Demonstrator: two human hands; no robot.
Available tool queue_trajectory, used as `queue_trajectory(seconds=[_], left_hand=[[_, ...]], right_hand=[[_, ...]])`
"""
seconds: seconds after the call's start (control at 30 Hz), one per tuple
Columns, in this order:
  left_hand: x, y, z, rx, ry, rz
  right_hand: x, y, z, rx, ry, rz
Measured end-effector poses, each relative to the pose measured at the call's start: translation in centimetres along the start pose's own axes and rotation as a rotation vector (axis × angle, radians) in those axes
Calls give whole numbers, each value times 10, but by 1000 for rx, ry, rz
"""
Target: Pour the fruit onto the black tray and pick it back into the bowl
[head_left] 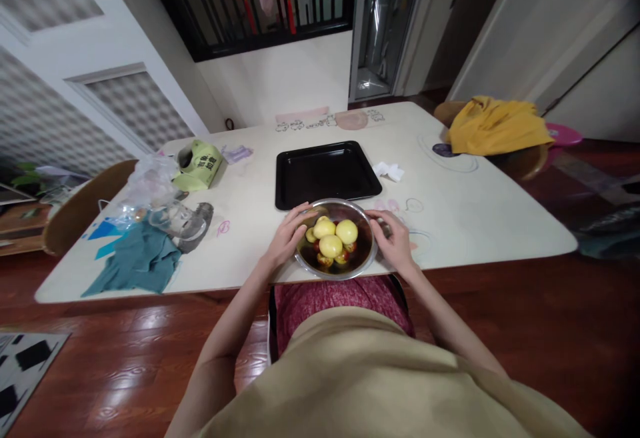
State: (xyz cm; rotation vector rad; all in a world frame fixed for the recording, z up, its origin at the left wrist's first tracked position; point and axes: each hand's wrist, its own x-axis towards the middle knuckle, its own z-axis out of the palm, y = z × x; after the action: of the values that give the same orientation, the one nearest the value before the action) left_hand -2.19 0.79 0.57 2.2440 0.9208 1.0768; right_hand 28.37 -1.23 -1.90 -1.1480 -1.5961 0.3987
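A round stainless steel bowl (371, 261) rests at the table's near edge, in front of my body. Inside it lie several smooth, yellow, rounded pieces (331, 246) with a dark reddish-brown liquid or sauce around them; their exact kind I cannot tell. My left hand (290, 233) grips the bowl's left rim, fingers bent over the edge. On the opposite side, my right hand (393, 238) holds the rim with its thumb and fingers. Just beyond the bowl is a black rectangular baking tray (325, 175), lying flat.
Crumpled white tissue (390, 171) lies right of the tray. Leftward are a green paper bag (200, 165), clear plastic bags (150, 185), a grey-and-clear object (193, 228) and a teal cloth (137, 258). A yellow garment (497, 126) drapes over a chair at the right.
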Motion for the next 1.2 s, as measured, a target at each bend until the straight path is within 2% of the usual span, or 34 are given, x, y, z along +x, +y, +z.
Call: queue_trajectory(seconds=[0.07,0.17,0.23,0.3,0.4,0.53,0.63,0.73,0.83,1.03,1.2], left_hand=[[1,5,1,16,-12,13],[4,17,4,64,-47,55],[5,25,7,108,-58,88],[6,31,10,140,-62,110],[12,34,14,162,-86,122],[35,33,15,205,-120,138],[63,25,14,222,-78,147],[86,6,13,205,8,130],[94,-21,17,167,93,92],[88,-72,21,72,194,-45],[86,-92,25,73,234,-144]], right_hand=[[0,-1,-1,65,-103,152],[2,-4,-4,210,-422,426],[5,-9,-6,309,-585,637],[10,-15,-9,362,-625,780],[26,-24,-14,324,-578,852],[70,-33,-22,223,-574,782],[116,-37,-20,132,-599,682],[161,-39,-7,30,-554,623],[195,-39,12,-69,-526,540],[229,-42,50,-280,-547,343],[240,-48,64,-518,-541,126]])
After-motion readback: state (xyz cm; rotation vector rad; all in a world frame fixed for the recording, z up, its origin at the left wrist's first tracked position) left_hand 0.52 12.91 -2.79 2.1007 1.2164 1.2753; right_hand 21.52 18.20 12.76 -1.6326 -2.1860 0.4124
